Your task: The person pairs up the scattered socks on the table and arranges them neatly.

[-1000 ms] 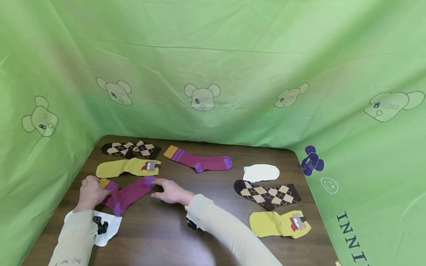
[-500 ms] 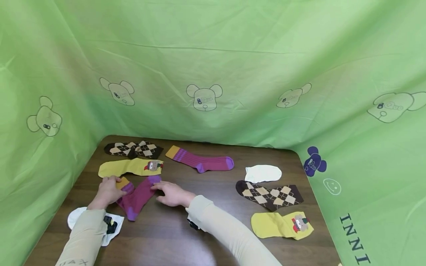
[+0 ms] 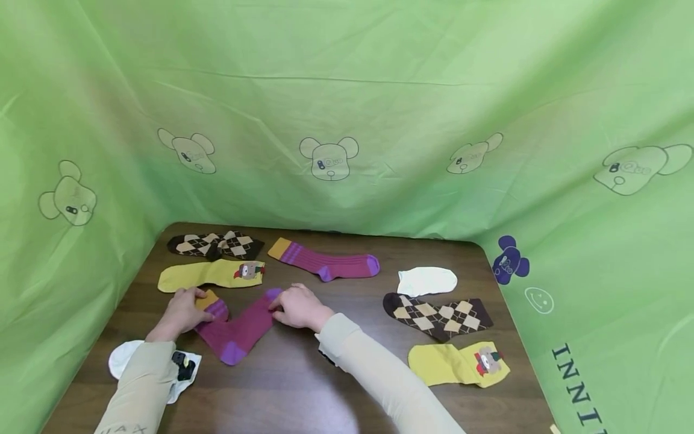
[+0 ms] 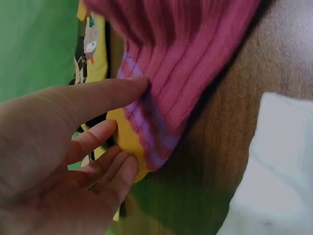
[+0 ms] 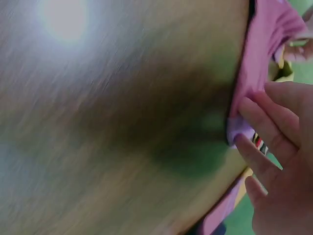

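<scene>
A magenta sock with a yellow cuff and purple toe and heel (image 3: 233,352) lies bent on the table at left. My left hand (image 3: 181,312) touches its cuff end; in the left wrist view the thumb lies across the purple stripes and the fingertips of the left hand (image 4: 73,147) rest at the yellow cuff (image 4: 128,139), spread from the thumb. At the sock's toe end is my right hand (image 3: 300,307). The right wrist view shows the right hand (image 5: 283,142) with extended fingers touching the magenta fabric (image 5: 252,68) and purple toe (image 5: 237,128).
A matching magenta sock (image 3: 347,266), an argyle sock (image 3: 238,244) and a yellow sock (image 3: 190,275) lie behind. A white sock (image 3: 121,357) is partly under my left forearm. At right are white (image 3: 427,281), argyle (image 3: 423,316) and yellow (image 3: 439,364) socks. Green cloth (image 3: 325,108) surrounds the wooden table (image 3: 260,404).
The near magenta sock has shifted right, its heel swinging toward the front edge. Both hands have moved right along with it, the right hand mostly in the last half second.
</scene>
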The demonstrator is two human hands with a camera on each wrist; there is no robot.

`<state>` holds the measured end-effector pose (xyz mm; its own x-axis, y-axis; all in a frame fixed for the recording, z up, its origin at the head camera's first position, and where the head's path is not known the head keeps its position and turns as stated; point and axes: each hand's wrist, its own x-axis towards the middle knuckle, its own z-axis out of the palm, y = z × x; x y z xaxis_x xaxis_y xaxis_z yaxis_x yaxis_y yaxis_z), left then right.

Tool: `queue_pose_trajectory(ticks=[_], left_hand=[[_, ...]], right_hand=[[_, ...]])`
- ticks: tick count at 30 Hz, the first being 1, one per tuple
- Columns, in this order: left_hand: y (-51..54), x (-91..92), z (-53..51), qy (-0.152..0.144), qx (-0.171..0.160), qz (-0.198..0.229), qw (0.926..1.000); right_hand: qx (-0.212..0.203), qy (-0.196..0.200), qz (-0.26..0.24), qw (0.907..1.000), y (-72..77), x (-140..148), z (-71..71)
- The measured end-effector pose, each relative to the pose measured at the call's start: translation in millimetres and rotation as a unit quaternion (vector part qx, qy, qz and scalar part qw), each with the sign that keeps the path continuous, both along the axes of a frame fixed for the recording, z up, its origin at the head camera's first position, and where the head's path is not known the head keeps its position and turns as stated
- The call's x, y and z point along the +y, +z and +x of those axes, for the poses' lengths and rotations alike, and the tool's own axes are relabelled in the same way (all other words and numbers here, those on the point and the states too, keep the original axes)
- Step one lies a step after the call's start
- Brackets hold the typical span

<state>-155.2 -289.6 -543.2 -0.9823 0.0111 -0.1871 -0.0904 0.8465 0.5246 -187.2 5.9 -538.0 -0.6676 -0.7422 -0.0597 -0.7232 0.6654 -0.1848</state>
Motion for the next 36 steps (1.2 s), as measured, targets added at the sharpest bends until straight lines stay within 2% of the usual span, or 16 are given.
queue_pose_trajectory(ticks=[4,7,11,14,24,30,36], left_hand=[[-0.2,-1.8,0.6,0.006,0.000,-0.002,1.0000],[-0.2,0.4,0.1,0.014,-0.006,-0.009,0.9998],[0.1,4.9,-1.8,0.022,-0.026,-0.022,0.9992],[1.2,6.5,-3.8,0.022,-0.043,-0.031,0.9983],[8.4,7.7,-6.4,0.022,-0.062,-0.035,0.9972],[8.5,7.6,-8.0,0.025,-0.070,-0.022,0.9970],[7.0,6.4,-10.9,0.019,-0.068,-0.015,0.9974]], right_hand=[[0.003,-0.017,-0.007,0.9998,-0.8,12,-3.2],[-0.011,-0.031,-0.029,0.9990,-1.4,17,-5.2],[-0.027,-0.056,-0.072,0.9955,-4.5,20,-8.2],[-0.025,-0.072,-0.086,0.9934,-8.6,20,-9.0],[-0.003,-0.077,-0.055,0.9955,-12.7,20,-9.5],[-0.025,-0.088,-0.053,0.9944,-10.3,20,-13.2],[-0.056,-0.074,-0.056,0.9941,-8.3,15,-16.4]])
